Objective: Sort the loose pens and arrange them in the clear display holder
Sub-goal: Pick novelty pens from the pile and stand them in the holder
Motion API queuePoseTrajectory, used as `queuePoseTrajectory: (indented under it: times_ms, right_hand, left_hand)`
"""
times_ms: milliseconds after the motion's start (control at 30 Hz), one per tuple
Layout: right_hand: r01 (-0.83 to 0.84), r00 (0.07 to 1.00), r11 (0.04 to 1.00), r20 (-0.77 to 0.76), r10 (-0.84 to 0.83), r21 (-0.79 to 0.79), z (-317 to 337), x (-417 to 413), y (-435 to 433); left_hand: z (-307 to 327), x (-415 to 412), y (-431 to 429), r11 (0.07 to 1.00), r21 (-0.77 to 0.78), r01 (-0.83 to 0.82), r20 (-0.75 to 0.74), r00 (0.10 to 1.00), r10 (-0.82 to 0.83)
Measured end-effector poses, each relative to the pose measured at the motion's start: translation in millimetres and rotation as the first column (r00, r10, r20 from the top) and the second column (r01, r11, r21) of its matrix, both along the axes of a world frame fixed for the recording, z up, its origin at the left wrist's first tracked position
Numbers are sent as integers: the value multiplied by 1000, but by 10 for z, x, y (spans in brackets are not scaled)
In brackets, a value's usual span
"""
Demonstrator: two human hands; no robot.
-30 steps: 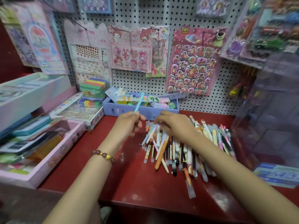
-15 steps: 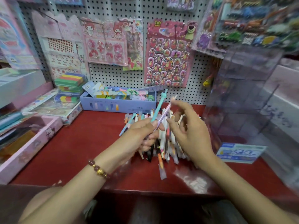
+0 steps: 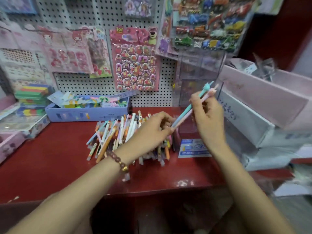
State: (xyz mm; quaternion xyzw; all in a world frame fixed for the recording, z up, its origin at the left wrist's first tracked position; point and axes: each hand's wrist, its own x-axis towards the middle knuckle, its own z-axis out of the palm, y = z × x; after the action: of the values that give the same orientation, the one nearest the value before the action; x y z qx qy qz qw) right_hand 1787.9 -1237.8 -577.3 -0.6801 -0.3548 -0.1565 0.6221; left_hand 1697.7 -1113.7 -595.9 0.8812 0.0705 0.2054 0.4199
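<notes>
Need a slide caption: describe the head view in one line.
Left hand and right hand hold a teal pen and pink pen beside the loose pens and clear holder.

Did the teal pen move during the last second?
Yes. The teal pen went right, from above the left end of the pen pile to in front of the clear display holder.
</notes>
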Motion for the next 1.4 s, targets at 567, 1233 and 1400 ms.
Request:
queuePoseTrajectory:
  times_ms: [567,1233,1400]
  right_hand:
    - [243,969,702,137,-205,-670,-357,77,-58]
    - [109,992,812,11,-125,-573,-476,149,-138]
    - [72,996,794,8,-85,-603,-459,58,-119]
  left_hand:
    - [-205,363,82,990,137,11,-75,997,-1]
    - [-187,469,-22,976,-215,20,195,981,23]
    - [-240,422,-31,992,-127,28,253,967,5]
